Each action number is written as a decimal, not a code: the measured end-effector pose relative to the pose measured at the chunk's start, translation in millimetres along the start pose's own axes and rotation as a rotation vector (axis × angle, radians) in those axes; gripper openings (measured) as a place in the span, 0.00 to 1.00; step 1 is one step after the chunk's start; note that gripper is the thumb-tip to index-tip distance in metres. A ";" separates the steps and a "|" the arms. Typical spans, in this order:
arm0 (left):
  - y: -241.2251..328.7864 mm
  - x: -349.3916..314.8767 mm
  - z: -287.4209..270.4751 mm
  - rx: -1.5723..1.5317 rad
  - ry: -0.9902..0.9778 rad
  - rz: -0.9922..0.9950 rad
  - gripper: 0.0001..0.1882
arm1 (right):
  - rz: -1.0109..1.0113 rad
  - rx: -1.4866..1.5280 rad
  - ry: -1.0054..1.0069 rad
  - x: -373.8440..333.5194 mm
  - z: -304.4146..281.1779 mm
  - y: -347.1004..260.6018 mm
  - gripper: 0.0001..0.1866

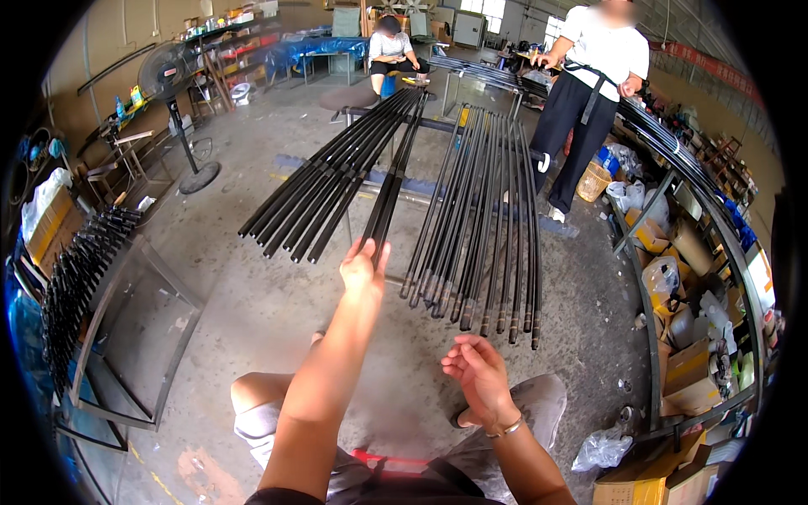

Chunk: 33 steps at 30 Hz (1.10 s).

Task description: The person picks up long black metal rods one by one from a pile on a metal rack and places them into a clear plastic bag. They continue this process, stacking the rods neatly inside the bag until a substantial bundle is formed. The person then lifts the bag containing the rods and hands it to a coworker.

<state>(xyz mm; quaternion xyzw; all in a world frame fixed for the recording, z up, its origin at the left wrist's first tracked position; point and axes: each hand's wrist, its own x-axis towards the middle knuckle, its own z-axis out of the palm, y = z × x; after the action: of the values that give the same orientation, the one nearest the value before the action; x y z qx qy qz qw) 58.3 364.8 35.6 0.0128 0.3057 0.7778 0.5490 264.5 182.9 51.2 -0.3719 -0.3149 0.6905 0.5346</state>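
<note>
My left hand [362, 269] is closed round the near ends of a small bunch of black rods [389, 194], which slope away from me. Left of them, several thicker black rods [311, 198] lie side by side across a stand. To the right, a row of thin dark rods [484, 219] fans out toward me, with pale bands near some of the ends. My right hand [478, 370] hovers just below those ends, apart from them, its fingers loosely bent and nothing visible in them. A bracelet circles the right wrist.
A person [598, 67] stands at the right beyond the rods; another person [392, 55] sits at the far end. A pedestal fan [172, 101] and a metal frame [143, 328] with black pieces stand left. Shelving with cardboard boxes [692, 374] runs along the right.
</note>
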 end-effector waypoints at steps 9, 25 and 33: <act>28.1 -111.4 -112.2 0.008 -0.154 -0.100 0.23 | -0.032 -0.149 -0.201 55.9 52.1 19.1 0.17; 19.6 -175.4 -223.3 -0.031 -0.077 -0.128 0.27 | -0.336 -0.079 -0.121 63.7 131.4 93.0 0.10; -26.2 -137.0 -262.2 0.262 -0.161 -0.018 0.22 | -0.453 -0.080 -0.176 80.4 129.6 42.4 0.14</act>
<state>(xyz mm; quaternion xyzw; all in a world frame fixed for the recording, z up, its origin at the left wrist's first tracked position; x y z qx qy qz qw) 41.6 131.3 -147.0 0.1440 0.3597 0.7229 0.5721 120.7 246.4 69.7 -0.2510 -0.4627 0.5696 0.6312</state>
